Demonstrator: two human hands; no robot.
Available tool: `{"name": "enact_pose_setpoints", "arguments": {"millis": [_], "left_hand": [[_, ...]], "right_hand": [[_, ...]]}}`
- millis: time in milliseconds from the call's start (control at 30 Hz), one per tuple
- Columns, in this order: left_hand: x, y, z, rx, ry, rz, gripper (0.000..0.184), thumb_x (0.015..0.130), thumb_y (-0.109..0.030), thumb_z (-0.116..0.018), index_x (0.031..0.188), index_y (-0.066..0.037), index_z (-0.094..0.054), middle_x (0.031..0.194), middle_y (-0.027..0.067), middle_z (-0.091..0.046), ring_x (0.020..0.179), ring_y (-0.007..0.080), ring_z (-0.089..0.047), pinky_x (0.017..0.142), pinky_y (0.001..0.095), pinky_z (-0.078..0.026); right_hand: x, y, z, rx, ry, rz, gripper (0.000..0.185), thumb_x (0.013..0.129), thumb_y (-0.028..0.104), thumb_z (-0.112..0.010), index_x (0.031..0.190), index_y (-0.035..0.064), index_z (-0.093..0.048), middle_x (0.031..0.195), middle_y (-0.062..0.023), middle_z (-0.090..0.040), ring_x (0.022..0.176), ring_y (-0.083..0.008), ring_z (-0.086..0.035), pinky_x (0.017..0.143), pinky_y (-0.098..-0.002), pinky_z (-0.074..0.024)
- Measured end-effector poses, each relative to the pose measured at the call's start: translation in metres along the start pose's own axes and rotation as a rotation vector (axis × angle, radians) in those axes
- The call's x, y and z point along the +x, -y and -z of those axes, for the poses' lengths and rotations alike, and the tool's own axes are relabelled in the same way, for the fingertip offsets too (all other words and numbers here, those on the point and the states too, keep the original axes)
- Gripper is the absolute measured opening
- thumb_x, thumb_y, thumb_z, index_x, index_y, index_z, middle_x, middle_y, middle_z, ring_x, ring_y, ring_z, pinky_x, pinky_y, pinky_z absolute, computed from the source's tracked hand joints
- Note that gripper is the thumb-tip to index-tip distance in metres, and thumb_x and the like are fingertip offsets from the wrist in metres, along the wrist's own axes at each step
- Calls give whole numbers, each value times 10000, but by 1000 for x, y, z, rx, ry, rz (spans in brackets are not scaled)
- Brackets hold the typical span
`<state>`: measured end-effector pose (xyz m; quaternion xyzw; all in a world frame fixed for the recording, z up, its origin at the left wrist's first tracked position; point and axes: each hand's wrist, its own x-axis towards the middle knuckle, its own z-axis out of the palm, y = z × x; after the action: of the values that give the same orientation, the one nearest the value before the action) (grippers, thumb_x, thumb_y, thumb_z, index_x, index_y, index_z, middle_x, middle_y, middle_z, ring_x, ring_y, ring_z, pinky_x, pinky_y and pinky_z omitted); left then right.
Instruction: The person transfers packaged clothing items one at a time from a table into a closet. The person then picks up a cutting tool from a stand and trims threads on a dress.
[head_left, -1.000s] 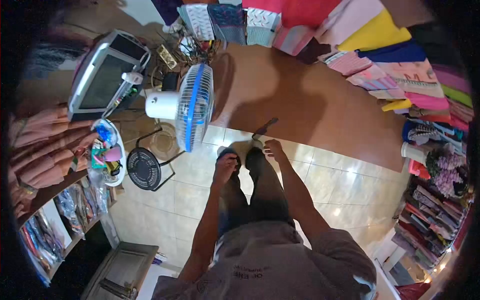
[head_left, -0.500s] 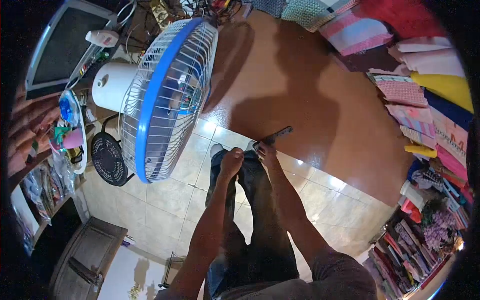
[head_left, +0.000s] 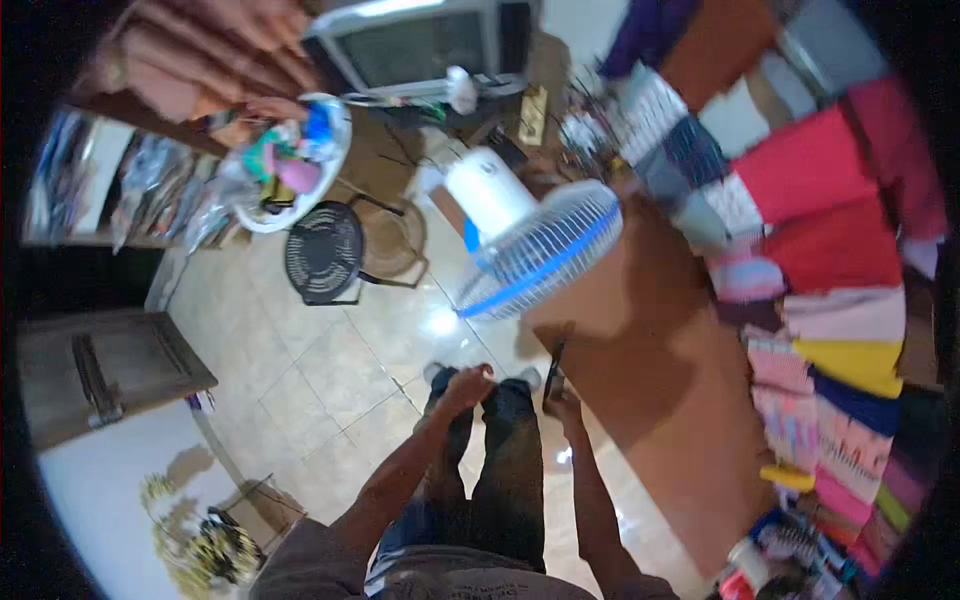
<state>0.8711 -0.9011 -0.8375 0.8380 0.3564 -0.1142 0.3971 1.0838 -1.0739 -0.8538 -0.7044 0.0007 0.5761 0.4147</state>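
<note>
My left hand (head_left: 467,388) is closed in front of my knees. A small pale spot shows at its fingertips, too small to name. To its right, my right hand (head_left: 562,400) grips a long, narrow black object (head_left: 558,358) whose free end points away from me; its exact kind is unclear. The hands are apart, both above the tiled floor near the edge of a brown surface (head_left: 630,400). Beyond them stands a white fan with a blue rim (head_left: 545,265), its cage tilted.
Black perforated round stool (head_left: 325,250) stands left of the fan. A white basin (head_left: 342,150) holds colourful items, beside a television (head_left: 410,50). Folded clothes (head_left: 835,260) are stacked along the right. A wooden cabinet door (head_left: 110,380) is at the left, with a plant (head_left: 190,545) below.
My view has turned left, so the fan now appears farther ahead and the clothes show more fully. The black object has swung from slanting right to nearly straight ahead, still in my right hand.
</note>
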Motion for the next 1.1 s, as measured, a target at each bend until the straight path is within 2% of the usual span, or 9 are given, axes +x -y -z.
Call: {"name": "enact_pose_setpoints", "arguments": {"millis": [167, 233, 267, 367, 400, 500, 567, 667, 1100], "left_hand": [[-67, -23, 63, 65, -41, 84, 485, 819, -327, -573, 1250, -113, -519, 1013, 193, -620, 914, 416, -610, 779, 500, -512], [-91, -11, 92, 19, -104, -32, 472, 760, -342, -644, 1175, -129, -576, 1065, 174, -606, 929, 414, -594, 811, 513, -491], [-108, -10, 107, 23, -152, -94, 442, 740, -314, -658, 1134, -122, -601, 1081, 163, -596, 918, 409, -591, 810, 511, -485], [-151, 5, 156, -78, -335, -90, 314, 686, -230, -719, 974, -119, -665, 1021, 110, -636, 897, 336, -605, 826, 451, -480], [-160, 20, 169, -134, -443, -66, 292, 685, -207, -723, 955, -112, -668, 997, 106, -648, 880, 318, -615, 807, 434, -488], [-193, 47, 226, -552, -588, 2, 236, 692, -69, -692, 925, -59, -660, 807, 123, -672, 691, 223, -653, 656, 333, -515], [-203, 75, 251, -797, -676, -14, 225, 719, -54, -693, 940, -33, -658, 802, 129, -669, 710, 157, -640, 662, 311, -507], [-239, 60, 318, -590, -962, -44, 196, 770, -53, -740, 915, 30, -639, 699, -2, -570, 628, 69, -503, 570, 231, -443], [-316, 130, 502, -779, -1177, 30, 118, 821, -50, -676, 920, 9, -653, 668, -23, -556, 612, 42, -502, 549, 222, -423]], "right_hand": [[-46, 38, -45, -631, 229, 325, 191, 779, 154, -663, 929, 43, -624, 811, -121, -643, 749, -253, -640, 721, -368, -503], [-69, 72, -82, -660, 384, 614, 216, 771, 146, -669, 964, 54, -643, 864, -147, -667, 812, -292, -656, 770, -380, -504], [-85, 93, -109, -748, 329, 620, 220, 740, 43, -712, 932, -7, -618, 854, -66, -650, 756, -133, -571, 716, -310, -475], [-93, 141, -183, -809, 341, 726, 336, 749, 160, -727, 1035, 7, -639, 936, -201, -665, 889, -310, -663, 791, -360, -502], [-113, 173, -212, -870, 366, 728, 350, 770, 134, -722, 1055, -42, -619, 881, -169, -678, 832, -235, -667, 738, -317, -503], [-132, 222, -293, -379, 677, 629, 268, 809, 88, -709, 1035, -30, -628, 832, -37, -661, 786, -92, -589, 680, -256, -472], [-178, 272, -338, -489, 662, 748, 259, 835, 98, -693, 1042, -42, -626, 854, -20, -660, 767, -78, -585, 664, -236, -470], [-178, 296, -399, -341, 892, 685, 255, 845, 92, -684, 1061, -30, -624, 854, -21, -655, 780, -81, -605, 660, -239, -497], [-230, 403, -610, -208, 1132, 855, 275, 866, 64, -649, 1111, -32, -570, 920, -27, -609, 834, -79, -582, 743, -217, -489]]}}
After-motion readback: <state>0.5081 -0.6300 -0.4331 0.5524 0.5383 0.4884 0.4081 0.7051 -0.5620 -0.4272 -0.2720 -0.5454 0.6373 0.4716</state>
